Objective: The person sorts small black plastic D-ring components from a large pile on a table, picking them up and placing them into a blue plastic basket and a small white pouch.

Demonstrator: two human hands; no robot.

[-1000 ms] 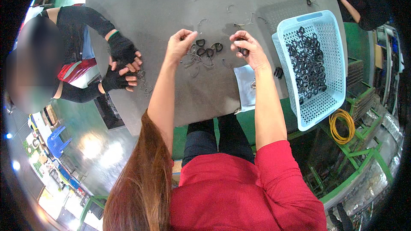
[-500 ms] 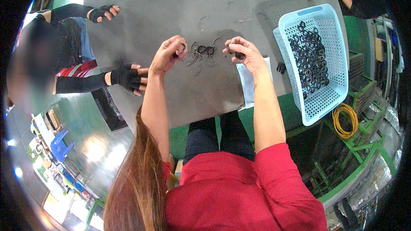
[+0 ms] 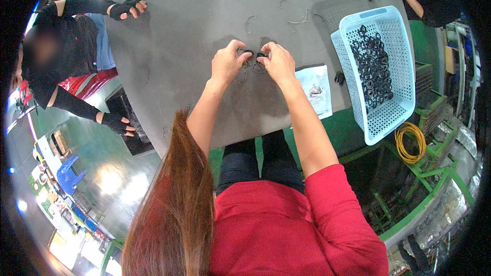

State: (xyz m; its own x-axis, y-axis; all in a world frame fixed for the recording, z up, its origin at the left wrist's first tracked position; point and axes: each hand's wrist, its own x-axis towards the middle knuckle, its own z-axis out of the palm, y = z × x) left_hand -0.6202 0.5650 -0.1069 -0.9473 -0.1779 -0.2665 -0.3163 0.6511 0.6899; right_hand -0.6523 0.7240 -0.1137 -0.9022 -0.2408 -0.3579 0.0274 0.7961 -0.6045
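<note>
Over the grey table, my left hand pinches a small black ring between thumb and fingers. Close beside it, my right hand is closed on another small black ring. Fingertips of both hands nearly meet, and they partly hide the rings. Thin dark curly strips lie on the table just under the hands. By my right forearm is a pale sheet with a little heap of dark bits on it.
A light blue perforated basket holding many black rings stands at the right. At the left, a co-worker's gloved hand rests over the table edge; the other gloved hand is lower down. Another person's arm shows at far right.
My hands have come together from either side, each still with a black ring. The co-worker's lower hand has withdrawn from beside my left forearm, down and to the left.
</note>
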